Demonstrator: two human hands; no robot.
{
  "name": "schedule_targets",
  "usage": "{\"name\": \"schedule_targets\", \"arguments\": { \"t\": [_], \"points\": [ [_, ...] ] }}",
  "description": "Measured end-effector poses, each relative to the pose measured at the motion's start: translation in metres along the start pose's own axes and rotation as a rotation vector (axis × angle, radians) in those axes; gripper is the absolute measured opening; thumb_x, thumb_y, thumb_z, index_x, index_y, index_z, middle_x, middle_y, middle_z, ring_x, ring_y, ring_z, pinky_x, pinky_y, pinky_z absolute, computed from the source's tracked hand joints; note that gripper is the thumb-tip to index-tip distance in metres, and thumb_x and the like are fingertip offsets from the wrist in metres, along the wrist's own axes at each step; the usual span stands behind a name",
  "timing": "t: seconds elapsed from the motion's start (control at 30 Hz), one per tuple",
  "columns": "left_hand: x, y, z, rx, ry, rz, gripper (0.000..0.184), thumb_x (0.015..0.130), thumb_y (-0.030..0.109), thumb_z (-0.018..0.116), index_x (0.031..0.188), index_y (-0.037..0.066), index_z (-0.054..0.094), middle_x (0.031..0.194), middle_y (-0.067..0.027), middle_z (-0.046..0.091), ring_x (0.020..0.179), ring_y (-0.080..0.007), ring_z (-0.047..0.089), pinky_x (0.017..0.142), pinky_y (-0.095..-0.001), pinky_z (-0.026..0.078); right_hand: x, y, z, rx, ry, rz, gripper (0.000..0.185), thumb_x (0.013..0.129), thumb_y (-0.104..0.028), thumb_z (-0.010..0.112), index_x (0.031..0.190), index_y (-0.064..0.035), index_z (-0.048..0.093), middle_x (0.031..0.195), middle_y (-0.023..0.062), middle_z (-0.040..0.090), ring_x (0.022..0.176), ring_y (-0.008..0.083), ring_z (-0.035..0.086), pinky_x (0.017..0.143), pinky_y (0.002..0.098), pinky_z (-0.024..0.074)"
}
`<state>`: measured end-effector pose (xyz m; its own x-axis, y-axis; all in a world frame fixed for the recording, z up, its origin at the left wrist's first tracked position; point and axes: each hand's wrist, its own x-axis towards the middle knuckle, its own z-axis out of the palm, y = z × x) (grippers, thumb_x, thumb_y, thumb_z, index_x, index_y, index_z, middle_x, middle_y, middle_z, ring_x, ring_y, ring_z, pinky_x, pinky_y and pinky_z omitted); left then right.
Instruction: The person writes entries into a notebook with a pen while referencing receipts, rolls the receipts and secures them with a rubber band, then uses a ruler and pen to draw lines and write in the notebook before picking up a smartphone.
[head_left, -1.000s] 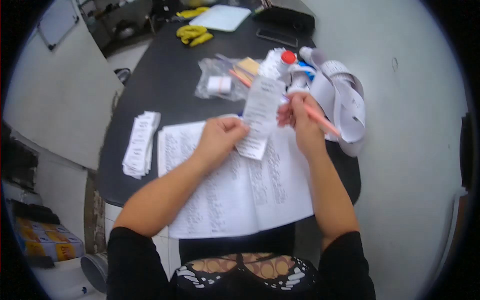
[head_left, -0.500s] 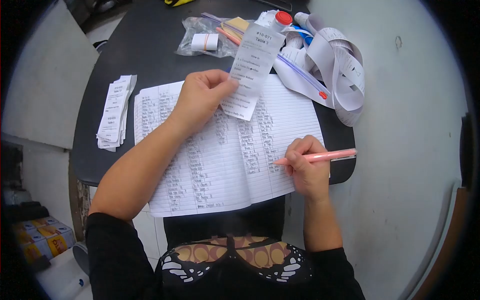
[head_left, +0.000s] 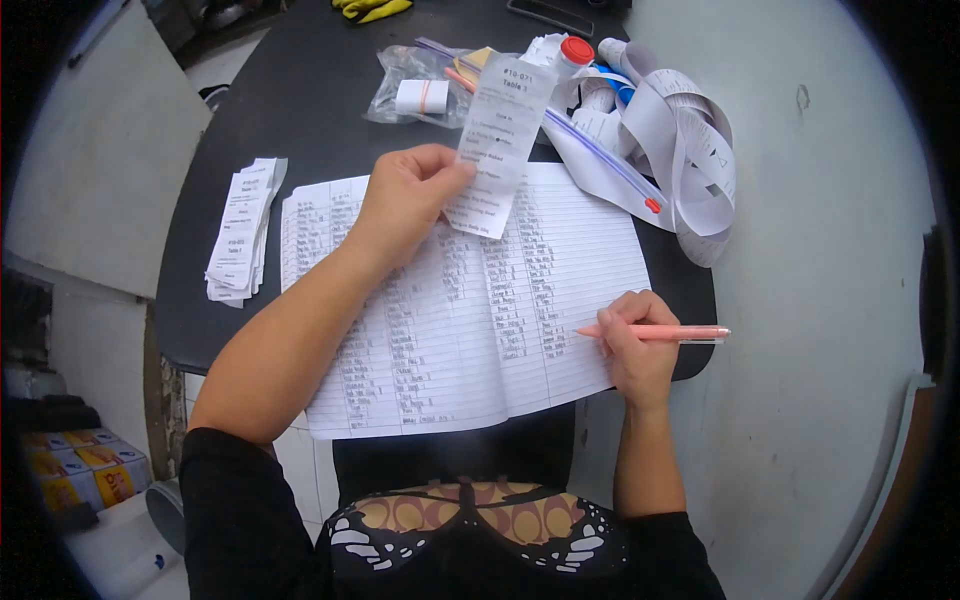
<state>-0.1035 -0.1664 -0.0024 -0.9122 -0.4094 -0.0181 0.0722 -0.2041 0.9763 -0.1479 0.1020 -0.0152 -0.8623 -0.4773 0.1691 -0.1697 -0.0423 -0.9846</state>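
My left hand (head_left: 415, 195) pinches a printed paper slip (head_left: 500, 140), headed "#10-071 Table 3", and holds it up over the top of an open notebook (head_left: 460, 380). Handwritten columns fill much of both pages. In my right hand (head_left: 640, 350) is a pink pen (head_left: 680, 332), its tip pointing left, close over the right page; whether it touches the paper I cannot tell. A stack of similar slips (head_left: 243, 230) lies left of the notebook on the black table (head_left: 300, 110).
Long curled paper strips (head_left: 700, 160) lie at the right beside a red-capped container (head_left: 576, 52). Behind the notebook are a plastic bag (head_left: 390, 90) and a banded paper roll (head_left: 422, 97). Yellow gloves (head_left: 372, 8) and a phone (head_left: 550, 16) are farther back.
My right hand has come down from beside the slip to the notebook's right page, and the pen now points left. My left hand still holds the slip. The view has shifted.
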Motion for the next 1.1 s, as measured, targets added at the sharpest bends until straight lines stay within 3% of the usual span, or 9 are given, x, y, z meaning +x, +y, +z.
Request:
{"name": "schedule_targets", "arguments": {
  "t": [0.2, 0.4, 0.5, 0.57, 0.77, 1.1],
  "points": [
    [-0.012, -0.012, 0.012, 0.242, -0.120, 0.240, 0.013, 0.088, 0.013, 0.058, 0.086, 0.000, 0.061, 0.077, -0.0035, 0.065, 0.068, -0.0062, 0.057, 0.062, -0.0227, 0.045, -0.008, -0.012, 0.014, -0.112, -0.054, 0.014, 0.024, 0.079, 0.001, 0.064, 0.062, -0.0036, 0.048, 0.060, 0.0002, 0.052, 0.054, 0.0056, 0.048, 0.050, 0.0211, 0.0385],
    [-0.018, -0.012, 0.017, 0.537, -0.189, 0.280, 0.013, 0.087, 0.013, 0.057, 0.088, 0.001, 0.059, 0.072, -0.0117, 0.062, 0.065, -0.0162, 0.058, 0.062, -0.0291, 0.045, -0.009, -0.014, 0.013, -0.194, -0.066, -0.001, 0.026, 0.079, 0.001, 0.063, 0.060, -0.0036, 0.046, 0.057, 0.0007, 0.051, 0.053, 0.0071, 0.053, 0.049, 0.0216, 0.0410],
    [-0.021, -0.003, 0.020, 0.699, -0.256, 0.286, 0.011, 0.089, 0.012, 0.055, 0.085, 0.001, 0.056, 0.072, -0.0034, 0.058, 0.065, -0.0080, 0.050, 0.061, -0.0245, 0.041, -0.011, -0.014, 0.016, -0.204, -0.082, 0.016, 0.027, 0.079, 0.001, 0.063, 0.059, -0.0036, 0.045, 0.058, 0.0017, 0.052, 0.052, 0.0071, 0.052, 0.049, 0.0215, 0.0399],
    [-0.021, -0.003, 0.020, 0.698, -0.241, 0.297, 0.012, 0.089, 0.013, 0.056, 0.084, 0.001, 0.056, 0.069, -0.0042, 0.057, 0.064, -0.0093, 0.050, 0.060, -0.0258, 0.041, -0.012, -0.014, 0.016, -0.229, -0.099, 0.035, 0.027, 0.078, 0.003, 0.062, 0.059, -0.0037, 0.044, 0.060, 0.0026, 0.052, 0.052, 0.0059, 0.046, 0.048, 0.0209, 0.0381],
    [-0.020, -0.005, 0.019, 0.713, -0.230, 0.284, 0.013, 0.089, 0.013, 0.056, 0.084, 0.001, 0.056, 0.069, -0.0032, 0.057, 0.063, -0.0085, 0.048, 0.058, -0.0254, 0.041, -0.012, -0.011, 0.017, -0.210, -0.092, 0.044, 0.027, 0.078, 0.001, 0.064, 0.057, -0.0032, 0.046, 0.055, 0.0021, 0.053, 0.052, 0.0082, 0.056, 0.048, 0.0219, 0.0410],
    [-0.019, -0.004, 0.018, 0.724, -0.247, 0.283, 0.013, 0.089, 0.013, 0.055, 0.084, 0.002, 0.056, 0.068, -0.0014, 0.055, 0.063, -0.0069, 0.046, 0.058, -0.0236, 0.040, -0.014, -0.002, 0.018, -0.369, -0.080, -0.051, 0.029, 0.072, 0.000, 0.068, 0.054, -0.0037, 0.045, 0.051, 0.0027, 0.049, 0.045, 0.0099, 0.045, 0.044, 0.0265, 0.0354]
  ]
}}
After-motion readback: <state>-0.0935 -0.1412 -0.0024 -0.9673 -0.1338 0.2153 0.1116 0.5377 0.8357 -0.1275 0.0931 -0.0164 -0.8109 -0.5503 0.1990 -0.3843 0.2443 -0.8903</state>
